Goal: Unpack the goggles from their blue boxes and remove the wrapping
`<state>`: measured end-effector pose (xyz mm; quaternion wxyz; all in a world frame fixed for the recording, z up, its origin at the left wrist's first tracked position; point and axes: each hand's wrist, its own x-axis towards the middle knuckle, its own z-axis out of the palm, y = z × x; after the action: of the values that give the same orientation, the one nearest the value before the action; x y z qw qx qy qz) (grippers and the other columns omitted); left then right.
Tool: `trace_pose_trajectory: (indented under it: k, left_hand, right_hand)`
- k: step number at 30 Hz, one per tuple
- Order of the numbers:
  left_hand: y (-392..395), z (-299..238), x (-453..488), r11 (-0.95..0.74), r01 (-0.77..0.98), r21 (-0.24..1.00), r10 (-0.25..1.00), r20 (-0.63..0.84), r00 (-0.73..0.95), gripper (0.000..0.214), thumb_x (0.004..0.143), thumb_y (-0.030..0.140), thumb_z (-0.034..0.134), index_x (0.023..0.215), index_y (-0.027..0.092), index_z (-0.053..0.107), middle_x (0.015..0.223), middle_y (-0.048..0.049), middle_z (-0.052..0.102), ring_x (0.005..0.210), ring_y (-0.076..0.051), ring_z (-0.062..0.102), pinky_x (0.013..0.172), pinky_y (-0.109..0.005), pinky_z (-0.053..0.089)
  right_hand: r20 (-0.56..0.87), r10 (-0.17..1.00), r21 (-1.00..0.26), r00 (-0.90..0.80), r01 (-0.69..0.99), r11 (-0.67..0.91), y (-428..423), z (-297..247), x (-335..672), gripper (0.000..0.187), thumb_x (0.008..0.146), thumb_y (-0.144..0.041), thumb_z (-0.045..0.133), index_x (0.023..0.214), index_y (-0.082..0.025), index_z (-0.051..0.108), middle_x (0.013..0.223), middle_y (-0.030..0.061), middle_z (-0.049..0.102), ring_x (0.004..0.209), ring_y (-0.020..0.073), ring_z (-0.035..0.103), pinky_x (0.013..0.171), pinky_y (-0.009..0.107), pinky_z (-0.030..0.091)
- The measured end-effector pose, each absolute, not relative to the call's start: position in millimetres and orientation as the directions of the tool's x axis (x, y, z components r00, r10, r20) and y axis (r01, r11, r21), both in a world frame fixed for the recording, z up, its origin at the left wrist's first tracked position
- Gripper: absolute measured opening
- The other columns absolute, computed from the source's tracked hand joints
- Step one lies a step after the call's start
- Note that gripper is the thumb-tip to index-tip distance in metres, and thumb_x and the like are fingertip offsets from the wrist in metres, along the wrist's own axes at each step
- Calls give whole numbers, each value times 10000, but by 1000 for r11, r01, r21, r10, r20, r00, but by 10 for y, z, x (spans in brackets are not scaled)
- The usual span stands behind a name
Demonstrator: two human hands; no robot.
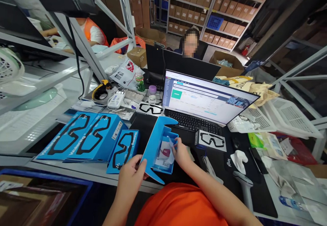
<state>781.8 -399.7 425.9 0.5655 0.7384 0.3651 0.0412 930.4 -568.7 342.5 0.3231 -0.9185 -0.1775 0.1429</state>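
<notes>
An open blue cardboard box (175, 135) lies on the desk in front of me, its lid (150, 147) swung up to the left. My left hand (133, 168) grips the lid's near edge, thumb on the outside. My right hand (181, 153) reaches in from the right, its fingers pinched at the edge of a clear plastic packet (165, 152) in the box. A picture in white and dark pink shows through the packet. Left of the lid is a closed blue box (124, 147) with goggles printed on it. Two larger blue goggle boxes (95, 137), (67, 134) lie further left.
Behind the box stand a keyboard (194, 120) and a lit monitor (204, 96). To the right are a white goggle box (211, 140), a mouse (235, 142), crumpled white tissue (238, 161) and a barcode scanner (245, 185). A co-worker sits behind the monitors.
</notes>
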Motion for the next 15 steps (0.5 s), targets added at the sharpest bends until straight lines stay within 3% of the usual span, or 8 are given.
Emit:
trace_pose_trajectory:
  k: [5,8,12,15]
  left_hand:
    - [-3997,4333,7778,-106,484,868,638,-314,703,273,787,475,559,818,214,631,530,38,577,478,-197,612,531,-271,475]
    - [-3964,4306,7770,-81,474,877,639,-320,700,282,778,487,567,806,212,621,560,38,575,496,-186,589,530,-269,470]
    - [-3832,4147,7783,-56,447,893,583,-335,741,365,774,502,537,925,196,666,746,-17,685,714,-236,645,646,-298,504]
    - [-3695,3973,7763,44,518,854,608,-434,665,450,736,521,573,1003,176,683,936,-78,727,944,-313,661,803,-365,529]
  right_hand:
    - [-194,448,-606,873,252,-755,-5712,3486,9293,205,880,-224,611,1085,-215,622,1091,123,710,991,293,682,799,336,470]
    - [-275,421,-611,864,181,-771,-5916,3459,9305,181,907,-188,568,1068,-207,648,1041,101,719,944,251,698,809,329,490]
    - [-461,419,-647,782,26,-762,-6095,3210,9275,303,905,-176,595,1205,-146,624,785,48,727,719,197,724,678,290,543]
    - [-501,460,-702,733,-33,-712,-6125,3029,9214,427,922,-241,600,1333,-129,562,973,109,755,910,242,733,813,350,563]
